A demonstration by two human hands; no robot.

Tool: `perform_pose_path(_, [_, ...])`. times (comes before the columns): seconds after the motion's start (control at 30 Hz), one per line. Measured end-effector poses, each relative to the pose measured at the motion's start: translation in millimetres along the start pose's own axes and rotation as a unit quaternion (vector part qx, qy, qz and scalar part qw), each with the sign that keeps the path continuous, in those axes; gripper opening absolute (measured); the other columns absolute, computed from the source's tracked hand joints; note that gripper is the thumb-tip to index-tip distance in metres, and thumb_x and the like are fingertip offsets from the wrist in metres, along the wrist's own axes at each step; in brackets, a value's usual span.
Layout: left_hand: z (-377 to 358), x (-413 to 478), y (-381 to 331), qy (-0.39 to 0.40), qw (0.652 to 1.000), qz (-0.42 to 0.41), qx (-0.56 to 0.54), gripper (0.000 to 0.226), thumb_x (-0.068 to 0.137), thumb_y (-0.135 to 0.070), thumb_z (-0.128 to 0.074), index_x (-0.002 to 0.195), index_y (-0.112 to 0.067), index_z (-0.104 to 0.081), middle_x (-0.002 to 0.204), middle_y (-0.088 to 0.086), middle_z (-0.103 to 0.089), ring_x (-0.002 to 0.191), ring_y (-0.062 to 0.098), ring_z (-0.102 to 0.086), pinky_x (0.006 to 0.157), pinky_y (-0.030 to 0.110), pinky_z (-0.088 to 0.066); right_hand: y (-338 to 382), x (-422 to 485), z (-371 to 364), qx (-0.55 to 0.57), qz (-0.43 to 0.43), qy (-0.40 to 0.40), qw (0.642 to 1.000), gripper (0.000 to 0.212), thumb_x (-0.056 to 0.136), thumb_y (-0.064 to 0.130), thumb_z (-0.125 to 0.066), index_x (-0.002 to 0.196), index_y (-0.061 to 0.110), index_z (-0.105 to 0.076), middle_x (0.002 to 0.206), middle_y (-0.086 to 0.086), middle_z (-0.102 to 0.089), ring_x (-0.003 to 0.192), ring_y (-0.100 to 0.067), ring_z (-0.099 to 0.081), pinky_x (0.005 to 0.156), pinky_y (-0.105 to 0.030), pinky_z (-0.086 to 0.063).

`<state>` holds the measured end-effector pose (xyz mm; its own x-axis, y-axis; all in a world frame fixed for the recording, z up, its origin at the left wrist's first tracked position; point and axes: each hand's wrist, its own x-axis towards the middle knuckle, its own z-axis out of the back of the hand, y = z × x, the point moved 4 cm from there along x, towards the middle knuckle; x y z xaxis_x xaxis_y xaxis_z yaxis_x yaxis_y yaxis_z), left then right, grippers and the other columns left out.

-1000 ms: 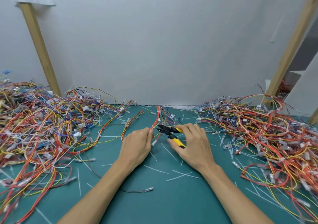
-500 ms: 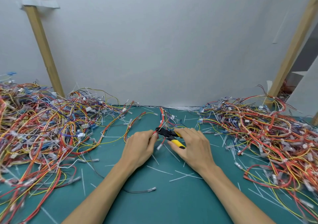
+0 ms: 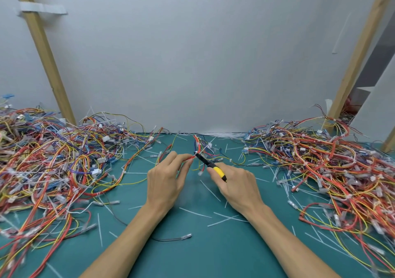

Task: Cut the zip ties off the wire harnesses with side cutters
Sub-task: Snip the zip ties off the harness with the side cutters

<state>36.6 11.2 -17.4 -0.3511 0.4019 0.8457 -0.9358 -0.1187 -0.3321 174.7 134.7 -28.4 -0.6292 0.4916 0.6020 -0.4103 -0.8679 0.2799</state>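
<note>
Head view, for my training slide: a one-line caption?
Left hand pinches a red harness while the right hand holds yellow-handled side cutters to it over a teal mat.

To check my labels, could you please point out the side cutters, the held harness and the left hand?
side cutters (image 3: 218, 171), head view, on the yellow handle.
harness (image 3: 198, 145), head view, on the red wires beyond the fingertips.
left hand (image 3: 164, 181), head view, on the back of the hand.

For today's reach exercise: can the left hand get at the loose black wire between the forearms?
Probably, once freed: the left hand holds a red harness; the black wire lies exposed nearby.
</note>
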Motion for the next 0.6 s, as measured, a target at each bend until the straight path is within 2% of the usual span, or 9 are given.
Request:
perform_pose_path(0.13, [1, -1, 1, 0.012, 1.000, -0.005, 0.019, 0.026, 0.093, -0.038, -0.053, 0.086, -0.022, -0.073, 0.066, -0.004, -0.056, 0.051, 0.021, -0.054, 0.040, 0.034, -0.043, -2, -1, 1, -0.018, -0.003, 0.005, 1.000, 0.035, 0.094, 0.059, -0.047, 0.094, 0.030, -0.065, 0.074, 0.005, -0.067, 0.075, -0.022, -0.064, 0.058, -0.033, -0.036])
perform_pose_path(0.27, [-2, -3, 3, 0.043, 0.999, 0.004, 0.020, 0.020, 0.091, -0.034, -0.059, 0.079, -0.022, -0.070, 0.064, -0.004, -0.057, 0.055, 0.020, -0.060, 0.043, 0.036, -0.045, 0, -1, 2, -0.032, 0.027, -0.025, 0.999, 0.042, 0.089, 0.063, -0.043, 0.097, 0.029, -0.066, 0.077, 0.009, -0.063, 0.074, -0.017, -0.062, 0.059, -0.029, -0.042])
perform_pose_path(0.33, [-4, -4, 3, 0.055, 0.998, 0.000, 0.022, 0.019, 0.090, -0.032, -0.059, 0.077, -0.022, -0.068, 0.064, -0.005, -0.057, 0.056, 0.020, -0.060, 0.044, 0.036, -0.045, 0, -1, 2, -0.042, 0.044, -0.043, 0.997, 0.043, 0.088, 0.062, -0.045, 0.099, 0.027, -0.067, 0.081, 0.010, -0.063, 0.075, -0.016, -0.061, 0.064, -0.028, -0.045])
perform_pose_path(0.43, [-6, -5, 4, 0.067, 0.998, 0.000, 0.017, 0.024, 0.092, -0.035, -0.054, 0.076, -0.022, -0.067, 0.064, -0.005, -0.057, 0.057, 0.020, -0.059, 0.045, 0.034, -0.044, -5, 0, -2, -0.023, 0.056, -0.002, 0.998, 0.045, 0.087, 0.060, -0.055, 0.111, 0.023, -0.067, 0.093, 0.006, -0.064, 0.085, -0.019, -0.059, 0.078, -0.033, -0.047])
perform_pose_path(0.5, [-7, -4, 7, 0.072, 0.997, 0.011, 0.014, 0.022, 0.091, -0.034, -0.056, 0.076, -0.021, -0.067, 0.064, -0.005, -0.058, 0.059, 0.020, -0.060, 0.047, 0.036, -0.045, -7, 2, -1, -0.021, 0.066, 0.000, 0.998, 0.041, 0.086, 0.058, -0.061, 0.109, 0.024, -0.066, 0.089, 0.006, -0.063, 0.083, -0.020, -0.057, 0.076, -0.033, -0.045])
perform_pose_path(0.6, [-10, -3, 11, 0.081, 0.996, 0.036, -0.001, 0.022, 0.091, -0.034, -0.056, 0.077, -0.020, -0.067, 0.068, -0.005, -0.062, 0.064, 0.021, -0.063, 0.053, 0.040, -0.049, -6, 5, 1, -0.024, 0.069, -0.009, 0.997, 0.033, 0.086, 0.058, -0.062, 0.099, 0.028, -0.064, 0.078, 0.007, -0.061, 0.075, -0.020, -0.057, 0.066, -0.030, -0.040])
